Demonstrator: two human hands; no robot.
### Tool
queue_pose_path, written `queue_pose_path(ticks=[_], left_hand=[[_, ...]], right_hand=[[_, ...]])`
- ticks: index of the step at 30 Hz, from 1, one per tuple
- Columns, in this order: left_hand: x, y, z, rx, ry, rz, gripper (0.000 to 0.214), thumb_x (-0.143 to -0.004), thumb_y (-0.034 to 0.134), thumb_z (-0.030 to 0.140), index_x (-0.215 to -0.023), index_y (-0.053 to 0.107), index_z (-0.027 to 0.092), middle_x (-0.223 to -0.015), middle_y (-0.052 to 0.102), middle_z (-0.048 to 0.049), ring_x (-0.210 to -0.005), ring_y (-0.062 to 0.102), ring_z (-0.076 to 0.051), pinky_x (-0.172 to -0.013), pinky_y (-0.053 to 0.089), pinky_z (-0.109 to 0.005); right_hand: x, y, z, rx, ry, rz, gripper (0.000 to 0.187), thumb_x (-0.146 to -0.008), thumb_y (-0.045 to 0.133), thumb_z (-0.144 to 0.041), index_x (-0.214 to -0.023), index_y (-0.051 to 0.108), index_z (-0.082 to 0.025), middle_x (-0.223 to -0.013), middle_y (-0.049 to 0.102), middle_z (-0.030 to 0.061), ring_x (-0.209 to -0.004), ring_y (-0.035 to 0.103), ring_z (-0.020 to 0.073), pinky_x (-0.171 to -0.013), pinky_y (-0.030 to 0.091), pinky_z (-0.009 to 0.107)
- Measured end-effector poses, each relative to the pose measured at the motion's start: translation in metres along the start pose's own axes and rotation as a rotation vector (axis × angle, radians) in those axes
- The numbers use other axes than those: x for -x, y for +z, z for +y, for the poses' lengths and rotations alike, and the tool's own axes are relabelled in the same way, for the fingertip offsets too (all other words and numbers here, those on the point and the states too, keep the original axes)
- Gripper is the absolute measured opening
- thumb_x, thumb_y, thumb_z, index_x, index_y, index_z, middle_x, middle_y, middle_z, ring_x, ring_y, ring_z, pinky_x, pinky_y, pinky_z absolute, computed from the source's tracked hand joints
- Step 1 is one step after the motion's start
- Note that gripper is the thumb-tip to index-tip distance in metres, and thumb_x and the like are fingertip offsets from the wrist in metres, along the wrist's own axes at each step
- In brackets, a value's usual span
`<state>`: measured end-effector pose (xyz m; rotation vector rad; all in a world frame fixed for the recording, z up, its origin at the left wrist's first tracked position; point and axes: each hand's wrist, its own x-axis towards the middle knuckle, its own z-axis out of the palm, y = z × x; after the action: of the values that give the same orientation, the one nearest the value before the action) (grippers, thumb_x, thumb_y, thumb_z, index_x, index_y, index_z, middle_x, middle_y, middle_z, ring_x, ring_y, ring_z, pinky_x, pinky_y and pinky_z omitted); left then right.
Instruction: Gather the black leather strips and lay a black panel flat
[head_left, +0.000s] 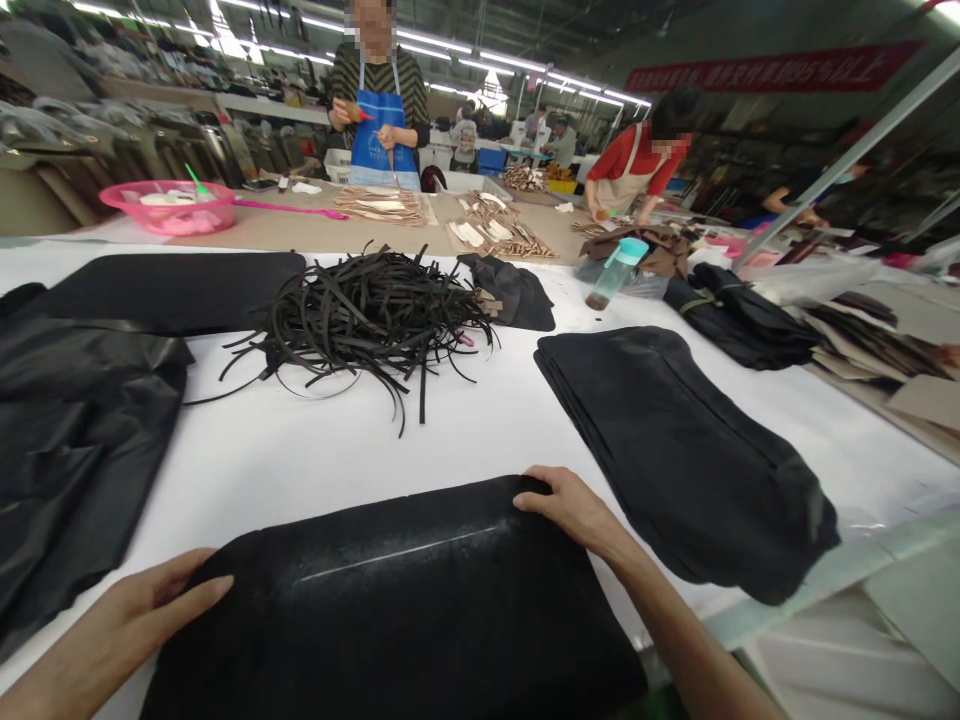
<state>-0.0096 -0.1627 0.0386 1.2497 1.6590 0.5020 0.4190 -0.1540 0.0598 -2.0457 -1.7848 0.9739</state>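
A black leather-like panel (390, 620) lies in front of me at the table's near edge, with a pale straight line across its upper part. My left hand (165, 600) grips its upper left corner, thumb on top and fingers at the edge. At the upper right corner, my right hand (562, 505) pinches the same panel between thumb and fingers. Beyond it sits a tangled heap of thin black strips (375, 310). To the right is a stack of similar black panels (675, 440).
Loose black sheets (75, 430) cover the left side. A bottle with a turquoise lid (619, 270) stands behind the stack, near folded black bundles (742, 310). A pink basin (169, 210) is at the back left. Two co-workers (386, 110) stand across the table.
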Motion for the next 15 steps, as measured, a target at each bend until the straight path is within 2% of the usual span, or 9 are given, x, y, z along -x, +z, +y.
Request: queue_pose_path(ticks=[3,6,9,13,15], left_hand=[[-0.001,0.002,-0.006,0.149,-0.051,-0.115,0.038,-0.058,0.062,0.065,-0.075,0.066,0.031,-0.074,0.071,0.0094,-0.083,0.065,-0.028,-0.074,0.054,-0.038],[-0.007,0.004,-0.009,0.11,-0.045,-0.08,0.024,-0.061,0.064,0.048,-0.078,0.066,0.031,-0.072,0.07,0.0106,-0.081,0.065,-0.026,-0.072,0.055,-0.035],[-0.014,0.005,-0.013,0.107,-0.028,-0.011,0.022,-0.063,0.058,0.036,-0.084,0.063,0.03,-0.075,0.069,0.0122,-0.082,0.064,-0.024,-0.072,0.054,-0.033],[-0.017,0.007,-0.022,0.229,-0.066,0.003,0.025,-0.07,0.052,0.036,-0.094,0.059,0.036,-0.073,0.07,0.0144,-0.08,0.065,-0.024,-0.071,0.055,-0.034],[-0.016,0.01,-0.023,0.197,-0.056,0.003,0.027,-0.073,0.047,0.04,-0.097,0.058,0.041,-0.069,0.069,0.015,-0.071,0.066,-0.023,-0.067,0.056,-0.035]], right_hand=[[-0.002,0.006,-0.005,0.021,0.015,0.023,0.01,-0.071,0.061,-0.032,-0.07,0.063,-0.022,-0.071,0.063,-0.0004,-0.071,0.056,0.0186,-0.061,0.035,0.027],[-0.004,0.014,-0.011,0.035,0.022,0.095,0.01,-0.075,0.055,-0.025,-0.067,0.06,-0.022,-0.072,0.061,0.0011,-0.074,0.053,0.0193,-0.066,0.033,0.03],[-0.005,0.019,-0.011,-0.014,0.025,0.152,0.016,-0.08,0.047,-0.024,-0.065,0.053,-0.021,-0.066,0.056,0.0009,-0.069,0.05,0.0183,-0.065,0.032,0.031],[-0.005,0.019,-0.006,-0.187,-0.019,0.183,0.021,-0.084,0.038,-0.029,-0.066,0.043,-0.022,-0.065,0.048,-0.0016,-0.068,0.047,0.0163,-0.064,0.034,0.028],[-0.003,0.019,-0.004,-0.28,-0.04,0.179,0.023,-0.085,0.036,-0.032,-0.067,0.042,-0.021,-0.064,0.045,-0.0027,-0.067,0.045,0.0153,-0.063,0.035,0.026]])
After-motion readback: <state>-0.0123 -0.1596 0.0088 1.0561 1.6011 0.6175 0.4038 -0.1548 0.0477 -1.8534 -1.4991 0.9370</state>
